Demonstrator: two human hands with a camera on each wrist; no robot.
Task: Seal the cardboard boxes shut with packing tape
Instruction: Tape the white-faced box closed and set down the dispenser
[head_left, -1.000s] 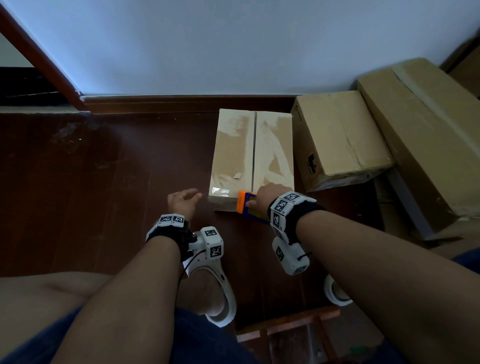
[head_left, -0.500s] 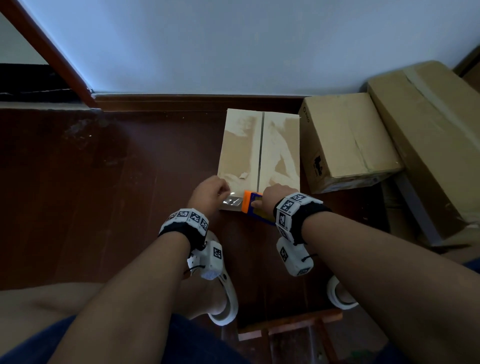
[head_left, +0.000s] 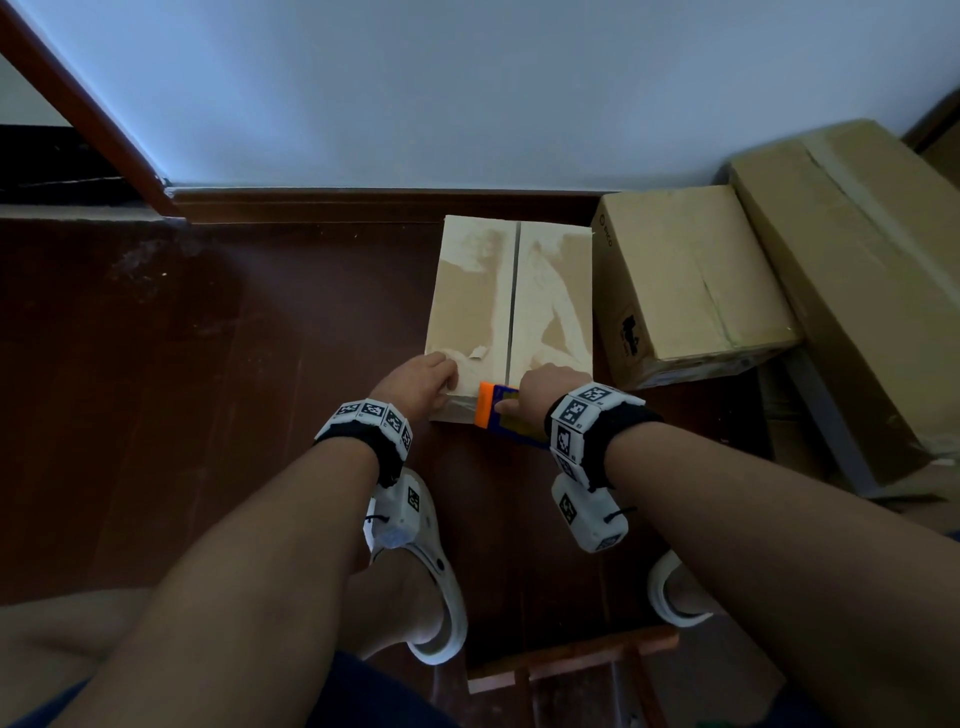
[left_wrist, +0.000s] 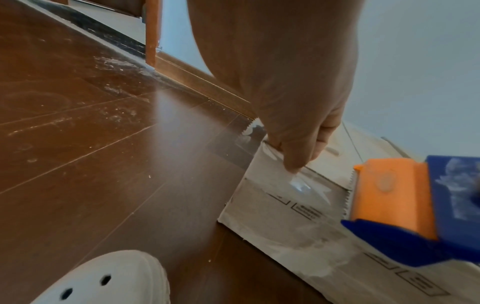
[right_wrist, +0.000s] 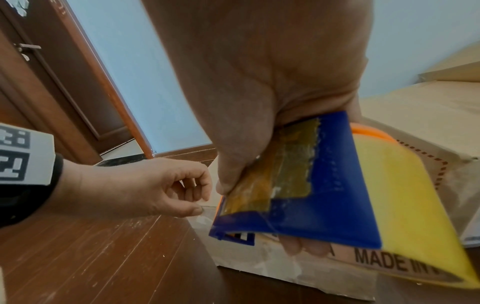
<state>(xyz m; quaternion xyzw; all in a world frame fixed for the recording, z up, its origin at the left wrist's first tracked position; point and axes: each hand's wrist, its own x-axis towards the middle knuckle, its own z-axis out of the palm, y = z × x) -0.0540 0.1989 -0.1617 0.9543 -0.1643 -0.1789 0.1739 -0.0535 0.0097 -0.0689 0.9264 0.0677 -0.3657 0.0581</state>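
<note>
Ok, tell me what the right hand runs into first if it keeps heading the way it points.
The right hand, gripping the tape dispenser, points leftward along the near edge of the cardboard box. First in that line is the left hand, pinching the tape end; depth between them is unclear.

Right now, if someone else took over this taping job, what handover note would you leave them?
Left hand: pinches the free end of clear tape against the near-left edge of the cardboard box.
Right hand: grips the blue and orange tape dispenser at the box's near edge, by the centre seam.
Done: flaps closed, tape end started.
Left: the top seam shows no fresh tape; run tape along it and cut. Two more boxes sit on the right.
</note>
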